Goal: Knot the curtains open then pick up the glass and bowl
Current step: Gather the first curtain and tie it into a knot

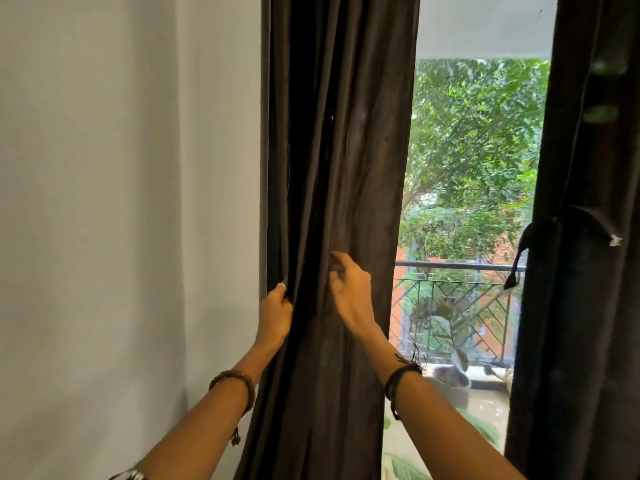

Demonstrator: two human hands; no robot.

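Note:
A dark brown left curtain (346, 150) hangs in folds beside the window. My left hand (275, 315) grips its left edge next to the wall. My right hand (348, 289) pinches a fold in the curtain's middle. The right curtain (585, 306) hangs at the right edge of the view, gathered by a dark tie (554, 230) at about hand height. No glass or bowl is visible.
A plain pale wall (121, 237) fills the left side. Through the window (474, 168) I see trees, a metal balcony railing (457, 268) and potted plants (453, 375) on the balcony floor.

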